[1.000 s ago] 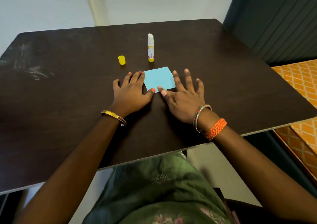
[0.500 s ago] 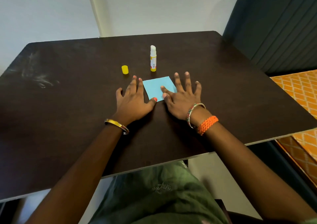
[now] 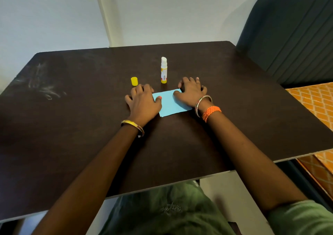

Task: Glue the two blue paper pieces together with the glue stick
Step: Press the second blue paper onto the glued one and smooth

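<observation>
A light blue paper lies flat on the dark table; it looks like one piece, and I cannot tell a second sheet apart from it. My left hand rests palm down on its left edge, thumb on the paper. Over the right far corner, my right hand presses down with fingers curled. The glue stick stands upright and uncapped just beyond the paper. Its yellow cap lies to the left of it.
A dark padded chair back stands at the table's right far corner. An orange patterned surface lies beyond the right edge. White smears mark the table's left side.
Both hands slid apart and forward along the paper, uncovering more of it. The camera view tilted up, showing more wall.
</observation>
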